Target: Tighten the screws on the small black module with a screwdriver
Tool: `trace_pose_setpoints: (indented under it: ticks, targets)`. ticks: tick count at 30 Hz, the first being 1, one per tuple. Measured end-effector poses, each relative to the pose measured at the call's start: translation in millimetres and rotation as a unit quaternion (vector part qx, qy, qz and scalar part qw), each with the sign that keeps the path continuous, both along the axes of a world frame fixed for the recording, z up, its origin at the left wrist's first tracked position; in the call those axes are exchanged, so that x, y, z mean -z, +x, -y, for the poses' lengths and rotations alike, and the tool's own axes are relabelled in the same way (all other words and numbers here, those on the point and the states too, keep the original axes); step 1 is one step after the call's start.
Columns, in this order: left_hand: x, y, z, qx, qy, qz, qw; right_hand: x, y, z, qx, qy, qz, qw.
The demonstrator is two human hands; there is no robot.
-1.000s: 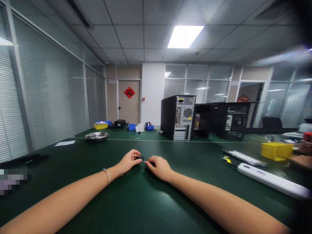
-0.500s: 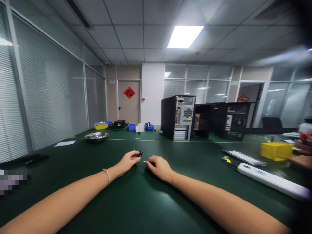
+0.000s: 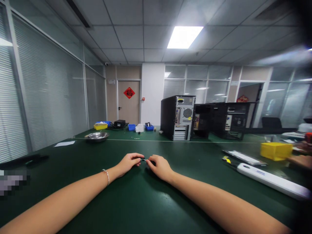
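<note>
Over the green tabletop [image 3: 156, 208], my left hand [image 3: 129, 165] is closed, with a small dark piece [image 3: 141, 159] pinched between thumb and fingertips. Its exact kind is too small to tell, and the fingers cover most of it. Just to the right, my right hand [image 3: 160, 166] is curled round a thin tool with a pale metal tip [image 3: 145, 160]. That tip points left and meets or nearly meets the dark piece; I cannot tell if they touch. The tool's body is hidden in the palm.
A metal bowl [image 3: 97, 136] stands at back left, with small blue bins [image 3: 132, 127] beyond. Computer towers [image 3: 184, 118] stand back right. On the right lie a white power strip [image 3: 270, 180], a flat device [image 3: 245, 157], a yellow box [image 3: 276, 151] and another person's hand [image 3: 301, 161].
My left hand has tipped the small dark piece down from a raised angle, bringing it close to the tool's tip. My right hand has barely moved.
</note>
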State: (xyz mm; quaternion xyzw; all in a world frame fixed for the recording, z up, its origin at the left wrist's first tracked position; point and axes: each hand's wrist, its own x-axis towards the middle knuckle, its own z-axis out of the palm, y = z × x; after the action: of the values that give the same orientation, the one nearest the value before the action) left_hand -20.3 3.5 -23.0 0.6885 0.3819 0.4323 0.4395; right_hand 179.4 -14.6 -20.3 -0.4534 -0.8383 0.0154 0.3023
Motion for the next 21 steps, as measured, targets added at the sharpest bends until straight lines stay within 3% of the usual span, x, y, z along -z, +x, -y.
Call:
trace_pose_setpoints:
  ticks: [13,21]
  targets:
    - [0.2,0.4,0.1,-0.010,-0.015,0.037,0.999,0.7,0.2,-0.4,0.015,0.001,0.020,1.000]
    - [4.2,-3.0,-2.4,0.019,0.001,0.013,1.000,0.9,1.6,-1.4,-0.020,-0.003,0.012,1.000]
